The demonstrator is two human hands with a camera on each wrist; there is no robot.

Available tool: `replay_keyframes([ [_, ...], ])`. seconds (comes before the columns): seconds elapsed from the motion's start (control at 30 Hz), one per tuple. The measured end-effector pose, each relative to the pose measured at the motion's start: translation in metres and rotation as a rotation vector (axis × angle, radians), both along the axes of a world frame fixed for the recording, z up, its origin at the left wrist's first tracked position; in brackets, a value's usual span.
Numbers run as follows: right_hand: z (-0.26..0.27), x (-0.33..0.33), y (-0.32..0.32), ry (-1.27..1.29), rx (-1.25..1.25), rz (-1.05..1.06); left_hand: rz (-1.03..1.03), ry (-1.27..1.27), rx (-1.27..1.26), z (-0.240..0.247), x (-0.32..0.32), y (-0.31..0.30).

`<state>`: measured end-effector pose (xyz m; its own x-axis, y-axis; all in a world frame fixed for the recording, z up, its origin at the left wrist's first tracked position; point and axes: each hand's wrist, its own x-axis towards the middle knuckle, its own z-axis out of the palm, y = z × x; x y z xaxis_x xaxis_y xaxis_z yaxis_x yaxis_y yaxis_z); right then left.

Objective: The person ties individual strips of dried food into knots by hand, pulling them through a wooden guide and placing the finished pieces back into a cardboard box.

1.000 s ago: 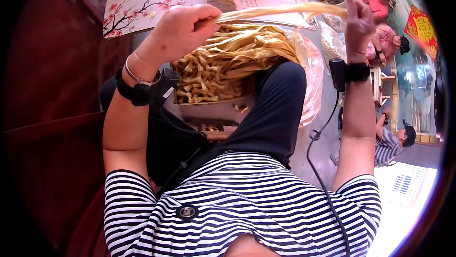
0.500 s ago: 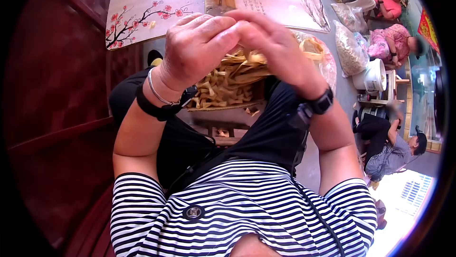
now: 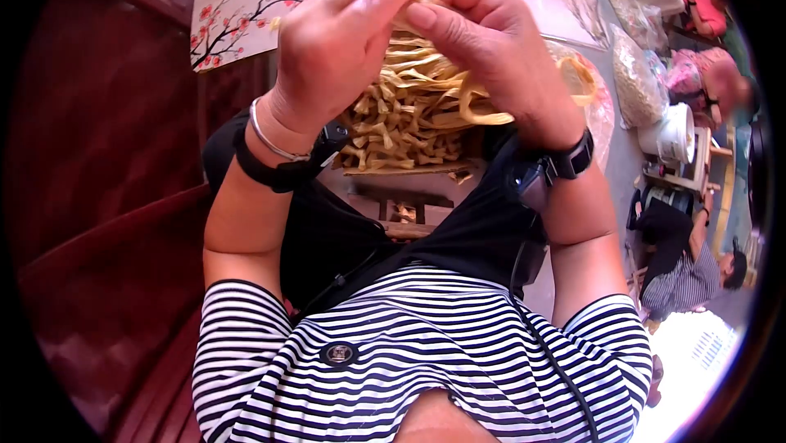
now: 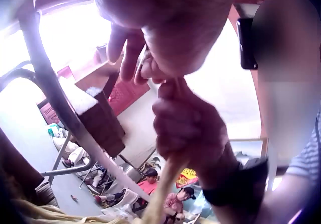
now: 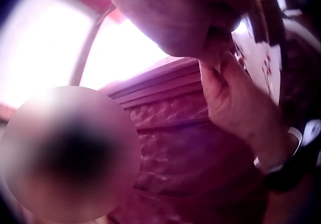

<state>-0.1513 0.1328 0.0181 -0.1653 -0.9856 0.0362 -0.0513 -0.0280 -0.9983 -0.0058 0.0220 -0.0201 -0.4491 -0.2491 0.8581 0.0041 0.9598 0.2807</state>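
In the head view my left hand (image 3: 332, 54) and right hand (image 3: 495, 46) meet at the fingertips above a pile of dried strips (image 3: 401, 115). A long yellowish fibrous strip (image 3: 479, 115) runs out below my right hand, its loose end curling over the pile. The left wrist view has my right hand (image 4: 188, 123) gripping this strip (image 4: 164, 191), which trails downward. My left hand (image 5: 241, 98) pinches with thumb and forefinger at the meeting point in the right wrist view. The strip's upper end is mostly hidden between the fingers.
The pile lies on a cardboard sheet (image 3: 409, 170) in front of my knees. Beyond it is a board painted with blossoms (image 3: 237, 25). On the right stand a white bucket (image 3: 671, 133), bags of pale pieces (image 3: 639, 74) and several seated people. A dark red door (image 3: 106, 156) is at left.
The strip was stretched between my widely spread hands; my right hand then came in to the left. Now both hands work fingertip to fingertip, and the strip's end hangs below the right hand.
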Motion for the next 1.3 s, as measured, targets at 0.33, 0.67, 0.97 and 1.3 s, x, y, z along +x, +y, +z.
replay_keyframes([
  [0.33, -0.022, -0.014, -0.022, 0.973, -0.689, 0.003, -0.408, -0.225, 1.466, 0.011, 0.002, 0.013],
  [0.67, -0.005, -0.027, 0.0, 0.406, -0.391, -0.049, -0.813, -0.759, 0.913, 0.042, 0.003, 0.028],
  [0.97, -0.054, -0.021, -0.009, 0.138, -0.185, 0.395, -0.244, -0.231, 0.084, 0.014, -0.002, 0.009],
  [1.3, -0.024, -0.009, 0.003, 0.006, -0.167, -0.096, -0.152, -0.265, 0.473, 0.012, 0.002, 0.013],
])
